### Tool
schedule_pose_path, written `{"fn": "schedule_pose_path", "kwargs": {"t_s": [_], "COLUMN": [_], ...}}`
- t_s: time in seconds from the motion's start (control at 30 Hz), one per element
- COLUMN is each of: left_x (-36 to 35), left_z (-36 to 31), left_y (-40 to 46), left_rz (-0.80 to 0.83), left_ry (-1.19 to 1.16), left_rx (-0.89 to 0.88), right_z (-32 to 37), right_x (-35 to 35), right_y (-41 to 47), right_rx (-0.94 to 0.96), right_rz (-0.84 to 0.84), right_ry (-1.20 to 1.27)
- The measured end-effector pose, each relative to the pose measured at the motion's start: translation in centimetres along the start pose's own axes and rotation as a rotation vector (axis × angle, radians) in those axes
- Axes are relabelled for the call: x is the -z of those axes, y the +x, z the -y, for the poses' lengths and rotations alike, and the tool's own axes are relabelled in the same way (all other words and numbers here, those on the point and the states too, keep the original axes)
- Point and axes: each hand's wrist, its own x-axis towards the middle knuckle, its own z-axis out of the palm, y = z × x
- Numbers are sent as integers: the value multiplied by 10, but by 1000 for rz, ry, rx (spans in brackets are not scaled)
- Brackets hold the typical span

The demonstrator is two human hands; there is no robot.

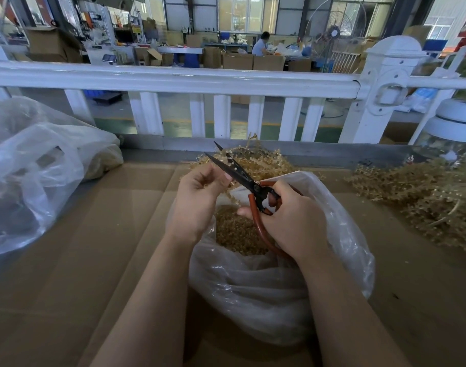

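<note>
Head view: mid-cut. The left hand point(200, 200) pinches a golden sprig point(232, 197) above the bag point(266, 295) on the tabletop point(107, 234); the right hand point(292, 223) grips the scissors point(242, 176), blades parted. Next, likely, close them across the sprig.

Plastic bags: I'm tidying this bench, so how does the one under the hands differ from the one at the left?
The centre bag stands open, its mouth showing small tan pieces; the left bag lies slumped, no open mouth in view. The centre bag sits under the left hand pinching a sprig and the right hand gripping scissors; the left bag lies apart, untouched. Both are clear, crinkled plastic on cardboard.
</note>
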Motion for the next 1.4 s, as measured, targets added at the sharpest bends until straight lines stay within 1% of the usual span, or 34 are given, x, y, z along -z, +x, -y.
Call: {"fn": "schedule_pose_path", "kwargs": {"t_s": [0.1,0.2,0.5,0.8,1.0,1.17,1.27,1.4], "left_x": [-1,-2,-3,-5,-7,-9,-9,-9], "left_z": [-1,-6,-5,-2,-5,-6,-5,-5], "left_y": [0,-2,1,1,0,0,-1,-1], "left_rz": [-58,-87,-213,-74,-19,26,29,-12], "left_ry": [0,-4,-74,-184,-274,-315,-295,-178], "left_rx": [-73,-94,66,183,232,269,268,210], "right_z": [-2,-3,-3,-2,0,-3,-4,-7], "right_x": [0,0,-2,0,2,1,-1,-3], "right_y": [0,0,0,0,1,0,1,1], "right_rx": [-12,-14,-9,-24,-38,-32,-44,-52], "right_rz": [16,23,40,9,-6,25,40,75], "right_ry": [-20,-31,-19,-16,-26,8,-3,4]}}
